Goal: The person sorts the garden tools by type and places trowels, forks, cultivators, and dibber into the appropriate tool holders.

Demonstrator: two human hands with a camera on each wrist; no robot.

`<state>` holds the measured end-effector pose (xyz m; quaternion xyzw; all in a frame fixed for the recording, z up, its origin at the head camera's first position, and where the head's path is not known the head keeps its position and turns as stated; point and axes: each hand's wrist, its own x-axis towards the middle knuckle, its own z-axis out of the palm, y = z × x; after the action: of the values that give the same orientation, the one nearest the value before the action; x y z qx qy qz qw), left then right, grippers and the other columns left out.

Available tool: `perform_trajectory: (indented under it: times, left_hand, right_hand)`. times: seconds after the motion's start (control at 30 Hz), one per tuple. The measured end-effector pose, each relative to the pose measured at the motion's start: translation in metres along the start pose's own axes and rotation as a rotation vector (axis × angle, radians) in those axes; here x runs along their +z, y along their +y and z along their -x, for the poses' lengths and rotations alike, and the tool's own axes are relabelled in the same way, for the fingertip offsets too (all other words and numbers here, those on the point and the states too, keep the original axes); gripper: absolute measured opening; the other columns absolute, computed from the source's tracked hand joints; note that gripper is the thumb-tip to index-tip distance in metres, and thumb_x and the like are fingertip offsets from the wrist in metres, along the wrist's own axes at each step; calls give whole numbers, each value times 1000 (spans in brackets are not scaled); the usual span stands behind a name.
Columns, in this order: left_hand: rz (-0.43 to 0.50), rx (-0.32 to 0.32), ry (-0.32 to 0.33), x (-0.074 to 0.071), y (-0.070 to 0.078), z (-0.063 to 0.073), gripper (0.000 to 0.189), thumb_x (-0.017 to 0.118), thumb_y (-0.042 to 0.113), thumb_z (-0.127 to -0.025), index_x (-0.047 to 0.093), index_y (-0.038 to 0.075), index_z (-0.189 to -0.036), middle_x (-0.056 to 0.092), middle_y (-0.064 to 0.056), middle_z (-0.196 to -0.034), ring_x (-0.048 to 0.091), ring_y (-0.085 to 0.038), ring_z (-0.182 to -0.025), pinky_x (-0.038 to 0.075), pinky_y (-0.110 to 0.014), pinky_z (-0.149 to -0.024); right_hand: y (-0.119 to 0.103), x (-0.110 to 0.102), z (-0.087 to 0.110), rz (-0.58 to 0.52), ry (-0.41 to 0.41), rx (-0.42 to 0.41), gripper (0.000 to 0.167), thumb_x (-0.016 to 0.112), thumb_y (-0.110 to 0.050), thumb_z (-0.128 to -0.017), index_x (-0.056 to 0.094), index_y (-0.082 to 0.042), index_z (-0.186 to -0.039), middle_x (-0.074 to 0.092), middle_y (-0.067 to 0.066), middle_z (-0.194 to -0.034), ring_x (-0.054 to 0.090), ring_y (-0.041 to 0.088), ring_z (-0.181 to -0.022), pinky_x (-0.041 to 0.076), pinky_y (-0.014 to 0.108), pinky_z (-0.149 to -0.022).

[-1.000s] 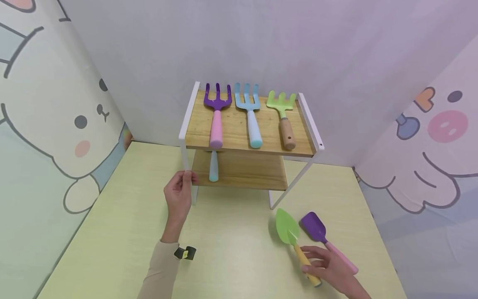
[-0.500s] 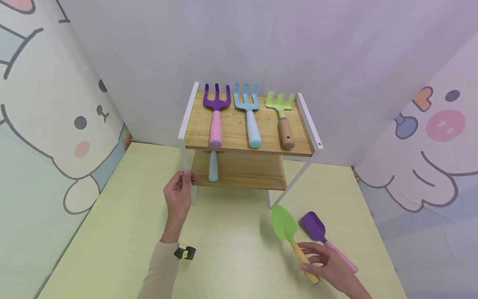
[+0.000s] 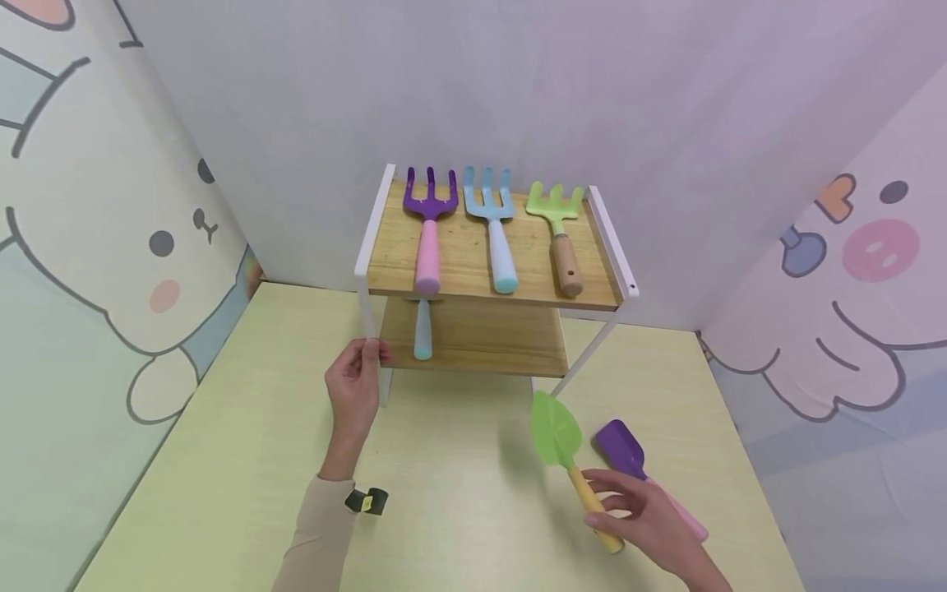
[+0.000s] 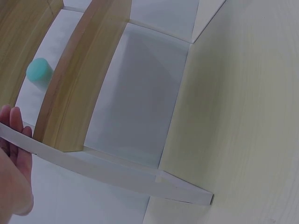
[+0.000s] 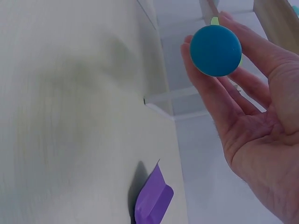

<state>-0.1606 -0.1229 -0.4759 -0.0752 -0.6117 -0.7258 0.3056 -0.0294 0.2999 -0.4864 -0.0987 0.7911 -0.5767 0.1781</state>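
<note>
1. Left of centre, the left hand grips a white post between fingers and thumb.
2. Centre: on the lower shelf, the blue-handled tool's head is hidden.
3. Lower right: the right hand's fingers pinch the green trowel, blade slanting upper left; purple shovel partly covered.
</note>
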Motion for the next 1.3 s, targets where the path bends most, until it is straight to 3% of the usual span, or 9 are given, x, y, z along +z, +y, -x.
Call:
perform_trajectory:
  times: [0.23,0.43,0.6,1.07,1.3]
  left_hand:
    - [-13,-6,2,0,0,0,26,52,0,-106,63,-18,-91,63,-32,-85,69,-15,-77,60,-21,-74]
    - [-28,-11,6,0,0,1,27,53,1,-107,64,-17,-91,65,-28,-84,69,-13,-76,60,-20,-74]
    - [-17,-17,5,0,-1,1,27,53,2,-107,64,-17,-91,66,-25,-83,69,-13,-76,60,-20,-74]
    - [-13,-4,11,1,1,0,25,53,-1,-106,64,-18,-91,65,-28,-83,69,-14,-76,59,-20,-74]
    - [-38,-4,10,0,-2,1,26,53,0,-106,64,-17,-91,67,-22,-83,69,-12,-76,59,-19,-74]
  right_hand:
    - [-13,7,-6,4,31,10,52,79,-5,-89,60,2,-138,70,6,-123,73,19,-95,65,39,-68]
    - [-22,11,-10,0,53,25,54,80,-7,-89,60,-1,-138,69,9,-125,73,20,-96,65,39,-70]
    - [-29,13,-12,-8,61,-13,52,79,-6,-90,60,-1,-138,68,14,-126,74,22,-95,65,41,-68]
    - [-43,25,-23,-71,126,-88,50,78,0,-90,62,-4,-137,67,18,-125,75,26,-94,65,43,-67]
    - [-51,30,-32,-103,160,-107,52,79,1,-88,62,-2,-137,67,19,-124,75,27,-94,65,45,-69]
